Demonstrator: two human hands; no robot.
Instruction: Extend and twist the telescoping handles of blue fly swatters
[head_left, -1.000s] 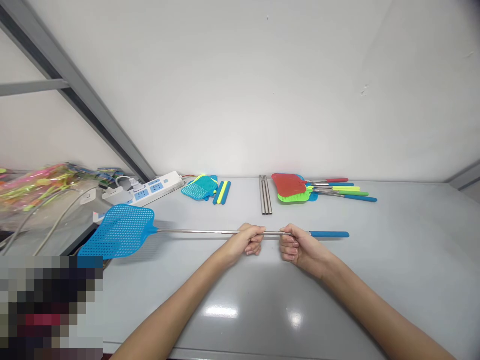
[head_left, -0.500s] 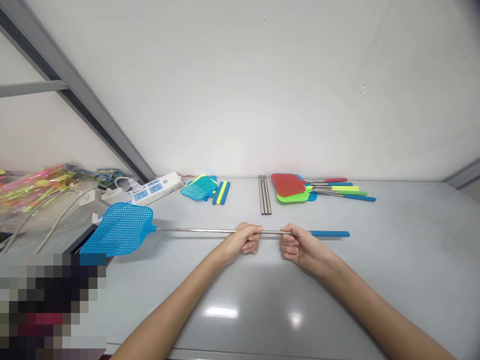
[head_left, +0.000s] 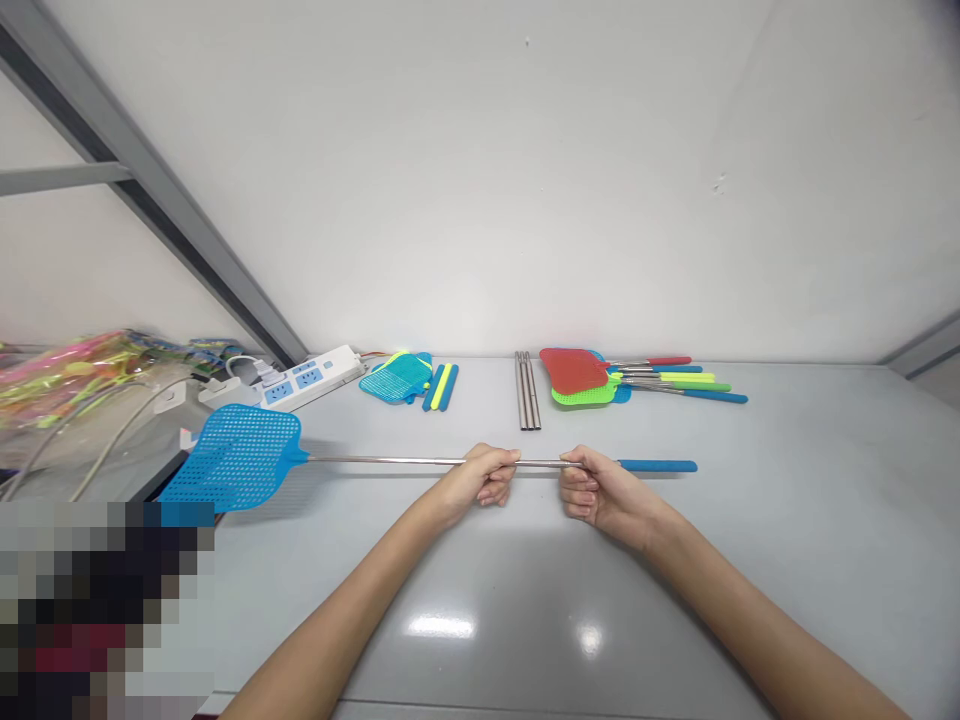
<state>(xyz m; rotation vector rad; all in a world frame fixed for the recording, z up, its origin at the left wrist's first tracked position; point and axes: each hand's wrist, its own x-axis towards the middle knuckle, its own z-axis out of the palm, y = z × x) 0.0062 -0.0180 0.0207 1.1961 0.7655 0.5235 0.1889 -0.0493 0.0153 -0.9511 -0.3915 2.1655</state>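
Note:
A blue fly swatter point(head_left: 244, 458) with a long metal rod lies level across the view, its mesh head at the left and its blue handle point(head_left: 658, 466) at the right. My left hand point(head_left: 484, 478) is closed around the middle of the rod. Closer to the handle, my right hand point(head_left: 589, 485) grips the same rod, fingers curled under and thumb on top. A short stretch of bare rod shows between the two hands.
Along the wall lie blue mesh heads point(head_left: 396, 378), several loose handle sleeves point(head_left: 441, 387), metal tubes point(head_left: 528, 392) and a pile of swatters topped by a red one point(head_left: 574, 371). A power strip point(head_left: 311, 378) and bagged items point(head_left: 67, 375) occupy the left, with a blurred-out area below.
My left hand has shifted very slightly left along with the swatter's head. The right hand stays almost still, both grips are kept, and the view has moved a little.

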